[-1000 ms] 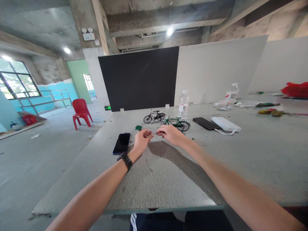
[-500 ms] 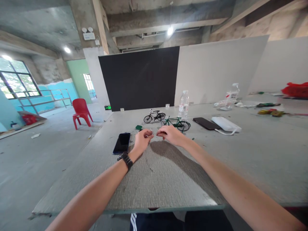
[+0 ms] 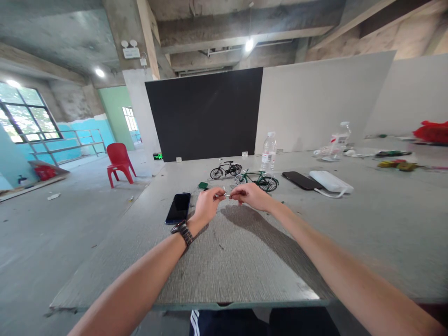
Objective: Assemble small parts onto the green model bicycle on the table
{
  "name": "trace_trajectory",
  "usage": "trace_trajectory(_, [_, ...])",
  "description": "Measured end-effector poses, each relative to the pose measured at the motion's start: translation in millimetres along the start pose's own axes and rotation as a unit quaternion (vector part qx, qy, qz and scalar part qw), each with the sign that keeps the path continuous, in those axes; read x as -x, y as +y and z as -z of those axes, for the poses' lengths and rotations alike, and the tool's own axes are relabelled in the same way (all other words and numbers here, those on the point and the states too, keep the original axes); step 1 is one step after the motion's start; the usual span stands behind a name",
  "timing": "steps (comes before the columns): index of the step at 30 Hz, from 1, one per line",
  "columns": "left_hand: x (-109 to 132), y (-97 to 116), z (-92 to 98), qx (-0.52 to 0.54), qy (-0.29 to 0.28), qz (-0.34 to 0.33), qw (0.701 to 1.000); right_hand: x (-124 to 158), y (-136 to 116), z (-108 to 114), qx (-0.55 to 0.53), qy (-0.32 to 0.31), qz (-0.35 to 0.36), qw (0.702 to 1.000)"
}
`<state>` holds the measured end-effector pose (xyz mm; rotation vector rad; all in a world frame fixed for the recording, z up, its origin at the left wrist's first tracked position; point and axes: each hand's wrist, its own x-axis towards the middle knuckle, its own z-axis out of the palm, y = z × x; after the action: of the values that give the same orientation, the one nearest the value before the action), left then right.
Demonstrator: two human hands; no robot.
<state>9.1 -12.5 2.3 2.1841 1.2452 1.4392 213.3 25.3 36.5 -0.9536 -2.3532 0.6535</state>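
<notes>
My left hand [image 3: 207, 204] pinches a small silvery metal part [image 3: 225, 191] above the table, fingertips closed. Facing it, my right hand [image 3: 252, 197] is closed on the thin end of a silvery piece [image 3: 228, 195] that reaches toward the left fingertips. Whether these are one piece or two touching, I cannot tell. Just behind my right hand stands a green model bicycle [image 3: 261, 179], partly covered by the hand. A black model bicycle [image 3: 226, 170] stands farther back. Near my left hand lies a small green piece [image 3: 203, 185].
A dark phone [image 3: 178, 208] lies left of my left wrist. To the right are a black phone [image 3: 299, 180] and a white power bank [image 3: 331, 182] with a cable. Water bottles [image 3: 269, 151] stand toward the back, before a black panel [image 3: 206, 116]. The table's front edge is near me.
The fingertips of both hands have come slightly closer, and the silvery piece between them shows more clearly. The whole view has shifted slightly; the bicycles stay in place.
</notes>
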Motion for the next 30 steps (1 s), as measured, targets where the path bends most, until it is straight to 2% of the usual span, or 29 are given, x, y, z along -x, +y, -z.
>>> trace_trajectory(11, [1.2,0.3,8.8,-0.101,-0.03,-0.108,0.989,-0.2,8.7,2.1,-0.081,-0.042,-0.013,0.996])
trace_trajectory(15, [1.0,-1.8,6.8,-0.098,-0.036,-0.081,0.991,0.6,7.2,4.9,-0.078,-0.065,-0.018,0.995])
trace_trajectory(18, [1.7,-3.0,2.3,-0.097,-0.033,-0.048,0.994,1.6,11.0,12.5,-0.04,-0.085,-0.043,0.995])
trace_trajectory(21, [2.6,-3.1,-1.1,-0.094,-0.036,-0.037,0.994,4.6,21.4,26.9,0.054,-0.033,-0.088,0.994])
trace_trajectory(24, [3.3,-2.0,-2.1,-0.082,-0.049,-0.028,0.995,11.3,32.9,44.8,0.138,0.012,-0.099,0.985])
trace_trajectory(30, [3.4,3.1,-0.1,-0.095,-0.073,0.0,0.993,24.4,46.4,63.7,0.167,-0.123,-0.193,0.959])
